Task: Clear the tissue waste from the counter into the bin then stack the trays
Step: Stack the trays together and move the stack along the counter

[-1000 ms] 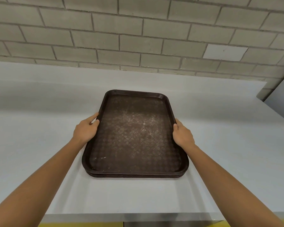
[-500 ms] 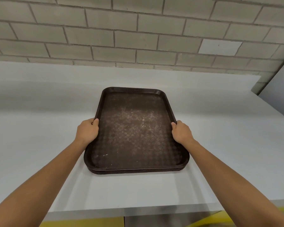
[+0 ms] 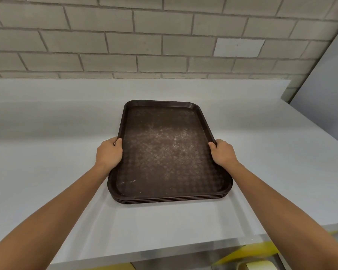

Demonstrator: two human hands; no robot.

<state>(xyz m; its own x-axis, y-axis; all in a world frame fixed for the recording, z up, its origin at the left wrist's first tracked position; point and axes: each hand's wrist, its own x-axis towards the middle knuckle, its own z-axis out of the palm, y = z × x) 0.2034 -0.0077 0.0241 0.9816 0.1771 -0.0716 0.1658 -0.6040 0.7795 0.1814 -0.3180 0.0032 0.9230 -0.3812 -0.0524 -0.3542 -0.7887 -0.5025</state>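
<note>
Several dark brown trays (image 3: pixel 170 152) lie nested in one neat stack on the pale grey counter (image 3: pixel 47 156), their rims showing as thin layers along the near edge at 6 o'clock. The stack sits near the middle of the counter with its long sides running away from the person toward 12 o'clock. The floor of the top tray has a woven texture, with whitish scuffing across its centre and a few pale specks near its 7 o'clock corner.

Both hands hold the stack by its long sides. The left hand (image 3: pixel 108 153) grips the rim at 9 o'clock, thumb laid over the top edge and fingers curled down round the outside. The right hand (image 3: pixel 222 154) grips the opposite rim at 3 o'clock in the same way, thumb tip on the lip. How far the fingers reach under the stack is hidden. Both bare forearms run in from the 7 and 5 o'clock corners of the view. I cannot tell whether the stack rests fully on the counter or is raised a little.

At 12 o'clock a low grey upstand (image 3: pixel 125 90) meets a beige brick wall (image 3: pixel 125 41), which has one paler tile (image 3: pixel 238 47) at 1 o'clock. A grey panel (image 3: pixel 324 98) stands at 2 o'clock. Below the counter's front edge at 5 o'clock is a yellow strip (image 3: pixel 248 252).
</note>
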